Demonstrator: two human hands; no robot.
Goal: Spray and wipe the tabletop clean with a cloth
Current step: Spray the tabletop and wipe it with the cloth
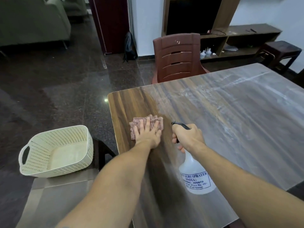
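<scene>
A wooden tabletop (230,112) fills the right half of the view, dark near its left edge and hazy with pale streaks further right. My left hand (148,134) lies flat, fingers spread, pressing a folded red-checked cloth (139,124) onto the table near that left edge. My right hand (187,137) grips the black trigger head of a clear spray bottle (195,176) with a white printed label. The bottle hangs tilted over the table, its nozzle pointing left toward the cloth.
A cream perforated plastic basket (54,153) rests on a seat left of the table. A brown plastic chair (177,58) stands at the far table edge. A dark stool (279,51) and a low shelf unit (238,40) are beyond, on dark tiled floor.
</scene>
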